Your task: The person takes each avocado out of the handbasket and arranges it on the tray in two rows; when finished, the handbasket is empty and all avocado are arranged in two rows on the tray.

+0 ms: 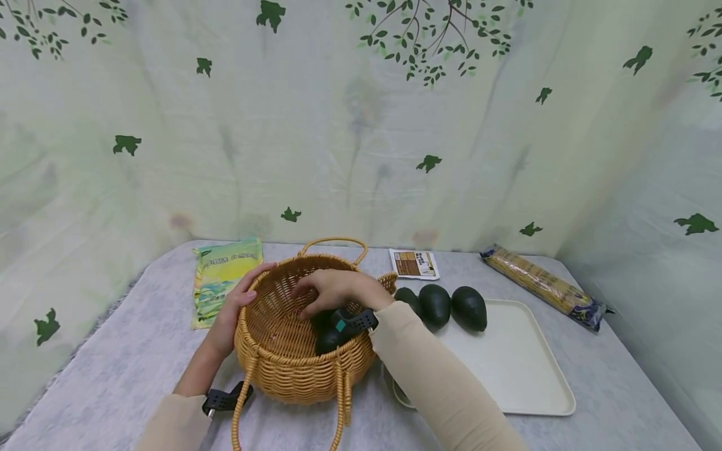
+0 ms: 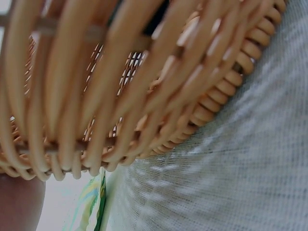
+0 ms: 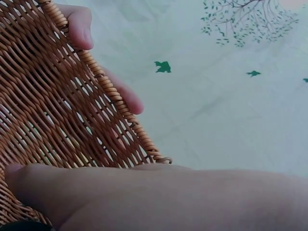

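Note:
A wicker basket (image 1: 304, 376) stands on the table, its handles folded outward. My left hand (image 1: 228, 313) rests against the outside of its left wall, the fingers fairly straight and their tips at the rim, as the right wrist view also shows. Inside the basket is my right hand (image 1: 333, 291), its fingers loosely bent and spread, nothing visible between thumb and forefinger. Under that wrist lies a dark green avocado (image 1: 329, 342), partly hidden by the hand and wristband. Three more avocados (image 1: 435, 305) sit in a row at the upper left of a white tray (image 1: 524, 369).
A yellow-green packet (image 1: 222, 269) lies behind the basket on the left. At the back are a small brown-and-white sachet (image 1: 414, 264) and, farther right, a long noodle-like packet (image 1: 541, 285). A leaf-patterned curtain (image 1: 338, 125) closes off the back and sides.

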Demonstrator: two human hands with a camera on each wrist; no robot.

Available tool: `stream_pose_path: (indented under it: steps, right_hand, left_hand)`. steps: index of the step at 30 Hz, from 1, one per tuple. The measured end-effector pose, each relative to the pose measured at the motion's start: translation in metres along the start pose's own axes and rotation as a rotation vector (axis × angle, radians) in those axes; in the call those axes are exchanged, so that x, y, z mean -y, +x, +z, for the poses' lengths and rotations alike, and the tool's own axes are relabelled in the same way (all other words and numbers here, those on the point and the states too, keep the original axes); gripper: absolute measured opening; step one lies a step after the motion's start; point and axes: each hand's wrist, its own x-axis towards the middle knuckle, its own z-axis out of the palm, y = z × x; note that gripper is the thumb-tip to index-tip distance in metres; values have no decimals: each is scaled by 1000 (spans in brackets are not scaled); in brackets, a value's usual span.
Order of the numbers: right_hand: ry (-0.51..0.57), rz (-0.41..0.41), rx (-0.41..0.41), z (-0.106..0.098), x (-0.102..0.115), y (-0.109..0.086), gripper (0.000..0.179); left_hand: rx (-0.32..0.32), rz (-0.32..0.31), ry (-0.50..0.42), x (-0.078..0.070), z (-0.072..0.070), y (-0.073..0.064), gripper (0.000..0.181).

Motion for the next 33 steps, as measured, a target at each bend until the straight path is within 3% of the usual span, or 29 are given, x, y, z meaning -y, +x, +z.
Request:
stream_pose_path:
  steps: [6, 17, 24, 28, 33]
  right_hand:
    - [-8, 15, -34, -1, 2, 0, 49]
    - [7, 39, 64, 1, 3, -1, 61]
    - [46, 135, 112, 3, 3, 2, 82]
    - [38, 143, 138, 5, 2, 3, 74]
    - [-6, 103, 107, 4, 2, 2, 66]
  left_hand:
    - [-5, -2, 8, 0, 0, 0, 54]
    - [-14, 0, 19, 1, 0, -1, 54]
    - [-20, 16, 20, 2, 0, -1, 54]
    - [-21, 13, 21, 2, 1, -1, 54]
    - [-13, 12, 19, 1, 0, 0, 54]
